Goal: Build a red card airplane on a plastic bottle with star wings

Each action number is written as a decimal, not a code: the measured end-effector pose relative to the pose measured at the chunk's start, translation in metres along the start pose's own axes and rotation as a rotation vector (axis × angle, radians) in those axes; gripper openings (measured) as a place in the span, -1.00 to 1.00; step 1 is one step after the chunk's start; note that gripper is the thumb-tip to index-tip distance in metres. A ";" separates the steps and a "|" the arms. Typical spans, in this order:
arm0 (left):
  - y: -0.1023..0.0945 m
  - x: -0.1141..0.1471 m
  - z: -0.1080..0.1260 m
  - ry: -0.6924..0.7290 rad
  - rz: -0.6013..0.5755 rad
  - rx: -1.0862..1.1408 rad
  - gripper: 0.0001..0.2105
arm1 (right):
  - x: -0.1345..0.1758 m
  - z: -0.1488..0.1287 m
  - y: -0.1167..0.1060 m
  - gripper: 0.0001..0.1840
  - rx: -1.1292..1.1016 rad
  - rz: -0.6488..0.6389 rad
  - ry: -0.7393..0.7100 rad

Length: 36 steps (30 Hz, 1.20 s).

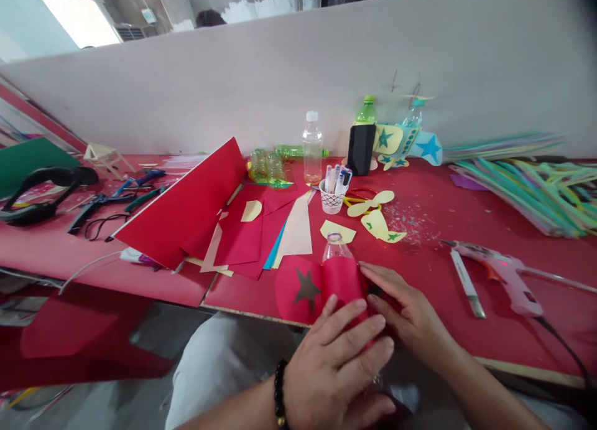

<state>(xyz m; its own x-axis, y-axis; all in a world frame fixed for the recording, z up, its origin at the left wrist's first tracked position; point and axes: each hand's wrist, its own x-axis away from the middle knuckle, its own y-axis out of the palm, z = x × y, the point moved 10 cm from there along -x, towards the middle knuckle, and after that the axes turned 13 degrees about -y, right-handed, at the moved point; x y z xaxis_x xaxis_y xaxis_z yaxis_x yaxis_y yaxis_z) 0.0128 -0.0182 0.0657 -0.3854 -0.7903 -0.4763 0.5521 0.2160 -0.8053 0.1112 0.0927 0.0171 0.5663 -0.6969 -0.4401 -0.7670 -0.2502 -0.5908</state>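
A clear plastic bottle (pixel 336 246) wrapped in red paper (pixel 342 280) lies at the table's front edge, its capless neck pointing away from me. A rounded red paper piece with a dark star (pixel 306 289) sticks out on its left side. My left hand (pixel 338 361), with a beaded bracelet at the wrist, is curved over the wrapped bottle, fingers slightly apart. Against its right side my right hand (pixel 401 305) presses with fingertips and thumb, so the bottle is held between both hands. The bottle's lower end is hidden under my left hand.
A pink hot glue gun (pixel 506 268) and a white marker (pixel 467 285) lie on the right. Ahead stand a pen cup (pixel 332 196), a clear bottle (pixel 312 147) and a phone (pixel 361 150). Paper cutouts (pixel 380 223), a red board (pixel 191 209) and pliers (pixel 97 206) surround them.
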 end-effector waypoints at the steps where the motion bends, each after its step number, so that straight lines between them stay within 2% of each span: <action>1: 0.001 0.001 -0.003 -0.039 -0.011 -0.025 -0.41 | 0.001 0.000 0.001 -0.53 0.008 0.000 -0.005; 5: 0.009 0.006 -0.017 -0.194 -0.090 -0.106 -0.18 | 0.005 -0.004 0.003 -0.50 0.064 0.001 -0.033; 10: 0.019 0.009 -0.029 -0.321 -0.184 -0.098 -0.03 | 0.006 -0.008 0.009 -0.50 0.135 -0.040 -0.037; 17: 0.023 0.010 -0.033 -0.370 -0.205 -0.101 -0.04 | 0.009 -0.013 0.014 -0.48 0.192 -0.078 -0.085; 22: 0.022 0.009 -0.033 -0.375 -0.190 -0.078 -0.05 | 0.009 -0.014 0.019 -0.46 0.198 -0.098 -0.060; 32: 0.018 0.012 -0.035 -0.382 -0.114 0.058 -0.07 | 0.013 -0.011 0.027 -0.42 0.068 -0.005 0.035; 36: 0.017 0.014 -0.038 -0.391 -0.129 0.186 -0.08 | 0.012 -0.013 0.028 -0.41 0.064 -0.008 0.028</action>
<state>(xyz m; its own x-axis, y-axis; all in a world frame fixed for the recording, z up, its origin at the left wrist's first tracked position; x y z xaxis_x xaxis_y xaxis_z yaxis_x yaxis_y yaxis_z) -0.0113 -0.0040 0.0324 -0.1710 -0.9690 -0.1783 0.6549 0.0234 -0.7554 0.0930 0.0681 0.0043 0.5625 -0.7142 -0.4165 -0.7413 -0.2125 -0.6367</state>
